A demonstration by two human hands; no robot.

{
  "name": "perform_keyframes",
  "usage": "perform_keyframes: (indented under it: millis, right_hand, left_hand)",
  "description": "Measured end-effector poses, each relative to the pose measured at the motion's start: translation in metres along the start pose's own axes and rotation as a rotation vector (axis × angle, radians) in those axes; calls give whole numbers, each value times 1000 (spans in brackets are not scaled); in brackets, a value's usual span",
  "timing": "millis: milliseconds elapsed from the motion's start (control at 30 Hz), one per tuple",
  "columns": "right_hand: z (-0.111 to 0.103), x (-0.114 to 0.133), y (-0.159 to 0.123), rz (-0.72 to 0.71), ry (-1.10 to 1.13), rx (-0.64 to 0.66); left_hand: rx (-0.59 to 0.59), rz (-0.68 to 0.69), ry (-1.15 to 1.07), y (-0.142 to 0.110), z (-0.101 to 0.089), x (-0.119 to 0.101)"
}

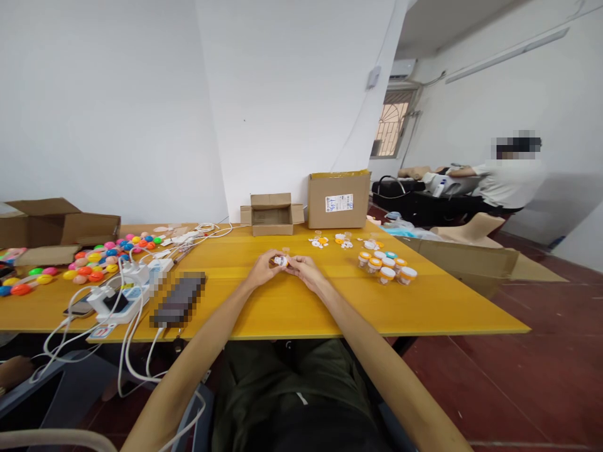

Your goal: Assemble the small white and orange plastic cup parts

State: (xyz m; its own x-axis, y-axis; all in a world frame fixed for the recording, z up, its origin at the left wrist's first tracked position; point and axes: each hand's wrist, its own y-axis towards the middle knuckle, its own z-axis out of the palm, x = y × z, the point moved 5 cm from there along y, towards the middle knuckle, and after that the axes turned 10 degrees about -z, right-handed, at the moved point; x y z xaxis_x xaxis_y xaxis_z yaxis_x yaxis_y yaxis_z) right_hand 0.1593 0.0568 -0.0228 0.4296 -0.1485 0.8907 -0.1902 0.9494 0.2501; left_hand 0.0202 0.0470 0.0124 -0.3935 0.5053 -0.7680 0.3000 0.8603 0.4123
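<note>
My left hand (265,270) and my right hand (303,271) meet over the middle of the table, fingers closed around a small white-and-orange piece (281,260). Its exact kind is too small to make out. Just behind the fingers shows what looks like a clear plastic cup (286,250). To the right stands a group of small clear jars (387,276) with orange, white and teal lids. Farther back lie loose piles of white and orange pieces (319,242), with clear cups among them.
A small open carton (272,216) and a taped cardboard box (338,199) stand at the back. Leftward are a power strip (127,301) with white cables, a phone (178,300) and many coloured balls (94,257). A person (506,176) sits at far right.
</note>
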Motion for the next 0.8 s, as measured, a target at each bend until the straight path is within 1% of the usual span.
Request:
perform_keyframes:
  millis: [267, 533, 800]
  right_hand:
    - [0, 0, 0, 12, -11, -29]
    - [3, 2, -2, 19, 2, -25]
    - [4, 3, -2, 24, 11, -5]
  left_hand:
    - [-22, -60, 6, 0, 1, 1]
    - [10, -32, -20, 0, 0, -5]
    - [40, -21, -59, 1, 1, 1]
